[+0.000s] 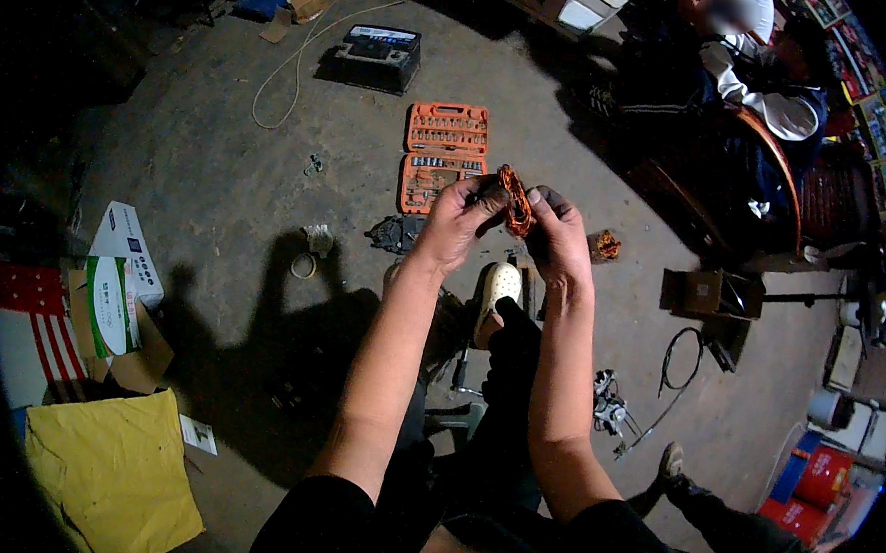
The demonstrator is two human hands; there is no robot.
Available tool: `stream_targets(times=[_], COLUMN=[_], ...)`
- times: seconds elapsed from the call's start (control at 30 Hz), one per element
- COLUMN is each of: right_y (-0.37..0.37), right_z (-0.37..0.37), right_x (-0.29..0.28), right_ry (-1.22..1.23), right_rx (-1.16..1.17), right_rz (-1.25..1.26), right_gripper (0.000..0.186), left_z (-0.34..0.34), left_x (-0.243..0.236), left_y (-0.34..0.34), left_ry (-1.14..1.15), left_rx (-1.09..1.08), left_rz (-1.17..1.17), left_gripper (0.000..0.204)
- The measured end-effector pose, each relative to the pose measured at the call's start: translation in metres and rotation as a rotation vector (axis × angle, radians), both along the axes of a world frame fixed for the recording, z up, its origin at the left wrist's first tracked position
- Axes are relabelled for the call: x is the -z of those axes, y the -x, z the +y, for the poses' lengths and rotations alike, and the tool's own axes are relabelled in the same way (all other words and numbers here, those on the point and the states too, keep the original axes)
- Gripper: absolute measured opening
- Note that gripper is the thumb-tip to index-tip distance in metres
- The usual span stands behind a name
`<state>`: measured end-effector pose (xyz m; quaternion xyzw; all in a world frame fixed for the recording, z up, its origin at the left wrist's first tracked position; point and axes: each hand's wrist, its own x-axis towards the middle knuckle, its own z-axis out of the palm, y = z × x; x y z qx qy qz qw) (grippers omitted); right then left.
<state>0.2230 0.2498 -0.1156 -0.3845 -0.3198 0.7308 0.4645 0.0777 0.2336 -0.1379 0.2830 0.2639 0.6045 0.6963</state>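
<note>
Between my two hands is a small bundle of copper-coloured wire [515,200], dark in places and bent into a narrow loop. My left hand [461,217] pinches its left side between thumb and fingers. From the right, my right hand [558,227] grips it the same way. Just beyond my hands, an orange socket-set case [448,117] lies unfolded on the floor with rows of sockets in it. A dark grey part [395,234] rests beside my left wrist. To the right of my right hand sits another copper-coloured piece [607,247].
A car battery [376,57] stands farther off, near a pale cord [299,59]. Cartons [123,260] and a yellow sack [117,470] are at left. At right are a metal mechanism [611,411], a black cable [681,359] and an open box [708,292]. A person [763,103] sits far right.
</note>
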Motion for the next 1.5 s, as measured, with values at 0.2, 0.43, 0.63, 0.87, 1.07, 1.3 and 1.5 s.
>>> stream_targets(times=[0.2, 0.43, 0.63, 0.87, 1.07, 1.3, 1.5], right_y=[0.006, 0.015, 0.007, 0.021, 0.025, 0.020, -0.015], right_z=[-0.002, -0.005, 0.003, -0.006, -0.012, -0.009, -0.002], right_x=[-0.001, -0.009, -0.004, -0.014, -0.018, -0.010, -0.023], right_ry=[0.103, 0.082, -0.366, -0.550, -0.497, -0.144, 0.033], right_rx=[0.028, 0.105, 0.154, 0.116, 0.117, 0.175, -0.148], right_rz=[0.068, -0.156, -0.589, -0.619, -0.596, -0.214, -0.024], right_gripper=[0.023, 0.030, 0.025, 0.018, 0.014, 0.017, 0.024], left_z=[-0.004, -0.006, -0.002, 0.009, 0.002, 0.008, 0.004], left_x=[0.000, 0.002, -0.007, 0.021, 0.010, 0.005, -0.007], left_y=[-0.009, -0.010, -0.009, 0.001, -0.010, -0.017, 0.006], left_ry=[0.043, 0.105, 0.183, 0.098, 0.098, 0.066, -0.065], left_rx=[-0.044, -0.099, -0.150, -0.216, -0.271, -0.200, 0.031], left_rz=[-0.123, -0.067, 0.033, 0.220, 0.244, 0.359, 0.349], left_gripper=[0.020, 0.024, 0.025, 0.022, 0.021, 0.028, 0.023])
